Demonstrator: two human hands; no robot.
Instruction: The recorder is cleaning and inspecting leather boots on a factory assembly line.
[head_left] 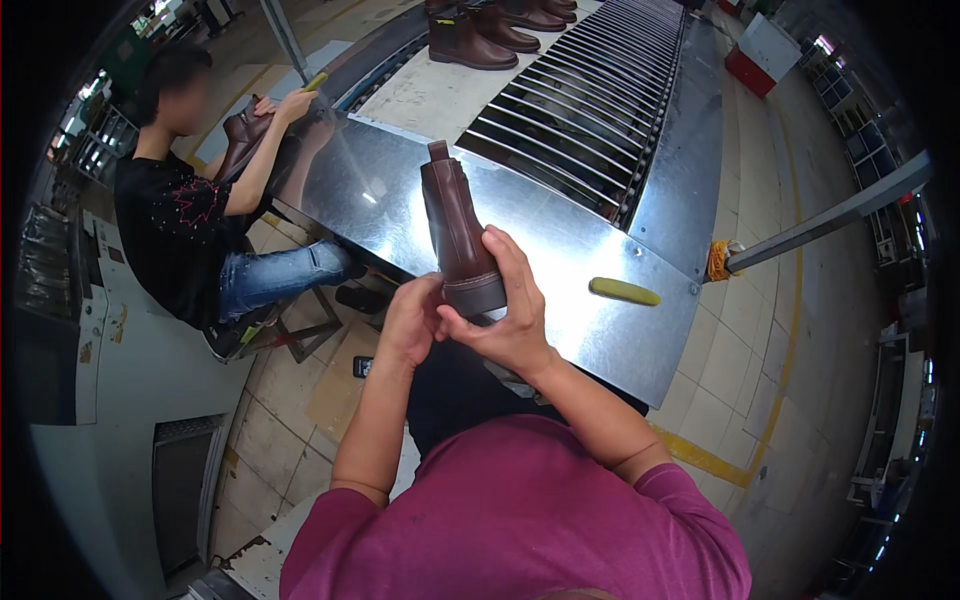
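A dark brown leather ankle boot [458, 225] is held up over the near edge of the metal table, its heel toward me and its pull tab pointing away. My right hand [515, 310] grips the boot from the right, fingers along its side and thumb under the heel. On the left of the heel is my left hand [408, 318], its fingers curled in against the sole edge; part of its grip is hidden behind the boot. A green oblong block [625, 291], perhaps a brush or sponge, lies on the table to the right of my right hand.
The shiny metal table [560, 250] adjoins a roller conveyor [590, 100]. Several brown boots [472, 40] stand on a pale board beyond it. At the left sits a co-worker [180, 200] holding a boot and a green tool. A metal post [830, 215] slants in at the right.
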